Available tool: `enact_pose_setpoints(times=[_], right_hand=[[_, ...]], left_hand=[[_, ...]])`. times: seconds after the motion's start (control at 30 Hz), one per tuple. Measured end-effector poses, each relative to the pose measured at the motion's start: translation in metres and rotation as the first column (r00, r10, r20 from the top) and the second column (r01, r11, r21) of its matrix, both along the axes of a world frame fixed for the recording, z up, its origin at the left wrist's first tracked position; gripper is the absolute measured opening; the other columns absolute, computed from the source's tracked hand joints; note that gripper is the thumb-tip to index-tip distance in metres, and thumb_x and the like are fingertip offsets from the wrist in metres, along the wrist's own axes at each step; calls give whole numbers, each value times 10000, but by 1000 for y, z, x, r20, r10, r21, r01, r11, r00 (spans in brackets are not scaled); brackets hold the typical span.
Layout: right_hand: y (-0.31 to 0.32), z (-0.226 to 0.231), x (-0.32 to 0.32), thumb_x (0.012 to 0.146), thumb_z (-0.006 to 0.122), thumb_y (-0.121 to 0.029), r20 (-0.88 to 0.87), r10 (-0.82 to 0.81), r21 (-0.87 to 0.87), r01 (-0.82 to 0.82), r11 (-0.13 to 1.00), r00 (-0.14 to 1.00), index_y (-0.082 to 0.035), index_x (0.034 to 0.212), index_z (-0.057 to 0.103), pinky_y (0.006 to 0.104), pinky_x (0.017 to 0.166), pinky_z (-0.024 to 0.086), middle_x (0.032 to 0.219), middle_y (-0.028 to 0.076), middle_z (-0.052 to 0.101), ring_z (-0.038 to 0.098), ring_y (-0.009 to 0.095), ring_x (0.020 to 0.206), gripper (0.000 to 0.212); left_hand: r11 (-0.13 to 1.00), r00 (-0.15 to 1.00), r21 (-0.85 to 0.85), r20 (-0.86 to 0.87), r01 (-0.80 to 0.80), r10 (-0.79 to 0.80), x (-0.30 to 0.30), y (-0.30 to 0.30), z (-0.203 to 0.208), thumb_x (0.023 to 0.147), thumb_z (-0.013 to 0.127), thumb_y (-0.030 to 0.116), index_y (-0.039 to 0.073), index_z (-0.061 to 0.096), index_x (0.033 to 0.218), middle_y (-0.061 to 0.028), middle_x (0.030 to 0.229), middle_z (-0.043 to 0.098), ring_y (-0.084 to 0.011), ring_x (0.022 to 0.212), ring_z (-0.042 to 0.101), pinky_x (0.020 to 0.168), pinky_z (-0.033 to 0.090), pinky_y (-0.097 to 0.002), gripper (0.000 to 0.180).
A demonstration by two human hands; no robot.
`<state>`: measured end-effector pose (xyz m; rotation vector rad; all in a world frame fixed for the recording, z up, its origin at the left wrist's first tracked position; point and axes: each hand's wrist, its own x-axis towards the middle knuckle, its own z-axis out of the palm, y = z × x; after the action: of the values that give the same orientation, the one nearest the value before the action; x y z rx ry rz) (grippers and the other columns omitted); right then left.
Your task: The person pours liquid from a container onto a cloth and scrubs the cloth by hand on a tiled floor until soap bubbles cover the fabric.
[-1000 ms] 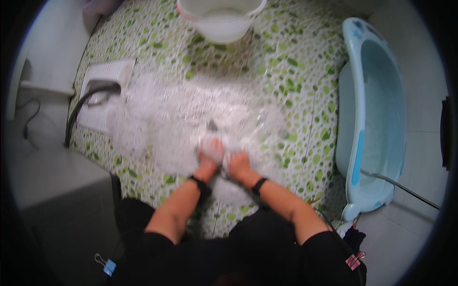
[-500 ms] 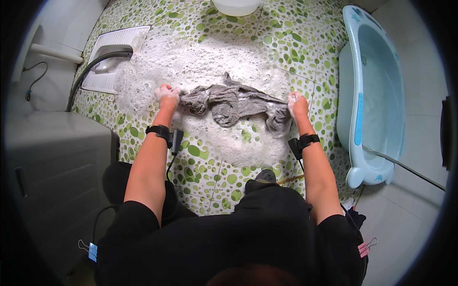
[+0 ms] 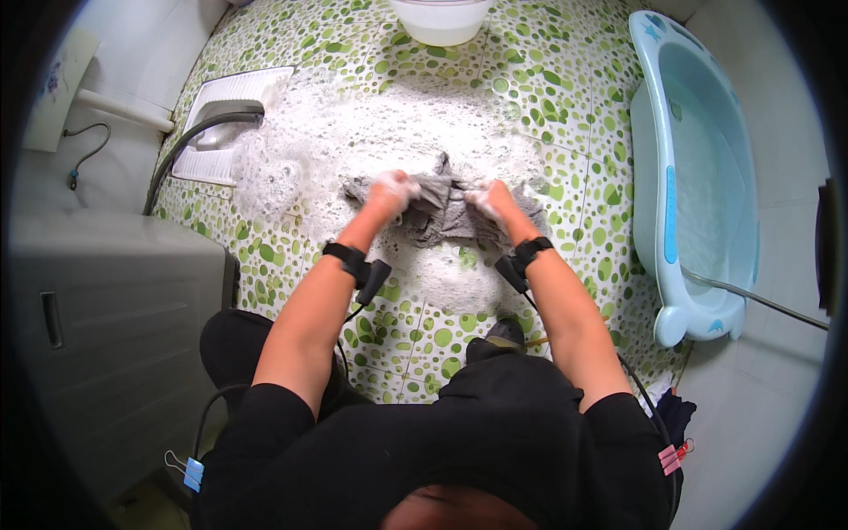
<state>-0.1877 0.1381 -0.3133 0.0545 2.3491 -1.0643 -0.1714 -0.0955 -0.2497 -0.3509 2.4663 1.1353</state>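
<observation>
A wet grey cloth [image 3: 439, 221], bunched up, lies in white suds [image 3: 389, 124] on the floor in front of me. My left hand [image 3: 393, 192] is closed on its left part, with foam over the fingers. Toward its right part my right hand [image 3: 488, 200], also foamy, grips the fabric. The two hands are close together, with a fold of cloth standing up between them. Parts of the cloth under and behind my hands are hidden.
A light blue tub [image 3: 654, 177] with water stands on the right, a hose [image 3: 760, 305] hanging over its side. At far left is a squat toilet [image 3: 208, 159] with a dark hose [image 3: 190, 131]. A white basin [image 3: 442, 22] stands ahead; a grey cabinet-like box [image 3: 124, 291] is at left.
Both hands have come inward from the cloth's stretched-out ends. The cloth, pulled wide before, is now bunched between them. The view has shifted slightly.
</observation>
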Motion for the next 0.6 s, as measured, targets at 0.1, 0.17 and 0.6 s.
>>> enact_pose_setpoints(times=[0.1, 0.17, 0.6], right_hand=[[11, 58, 12, 751, 662, -141, 302, -322, -655, 441, 613, 897, -22, 833, 651, 287, 723, 474, 811, 47, 635, 590, 154, 756, 145], [27, 105, 11, 759, 625, -113, 334, -362, -773, 473, 424, 870, -51, 774, 622, 271, 755, 462, 755, 19, 580, 568, 138, 742, 63], [131, 72, 46, 852, 590, -209, -366, -3, 603, 240, 761, 931, -23, 964, 597, 383, 734, 467, 967, 160, 611, 583, 327, 841, 217]], left_hand=[[748, 962, 628, 5, -214, 272, -16, -57, 53, 815, 630, 177, 78, 614, 880, -54, 814, 631, -171, 757, 572, 756, 460, -293, 120], [504, 878, 851, -121, -148, 462, -25, -66, 91, 816, 596, 115, 47, 564, 825, -73, 765, 618, -153, 712, 607, 728, 519, -298, 75], [771, 784, 196, 308, -606, 538, 38, -89, -42, 713, 663, 180, -15, 594, 900, -153, 803, 608, -262, 653, 578, 604, 487, -406, 279]])
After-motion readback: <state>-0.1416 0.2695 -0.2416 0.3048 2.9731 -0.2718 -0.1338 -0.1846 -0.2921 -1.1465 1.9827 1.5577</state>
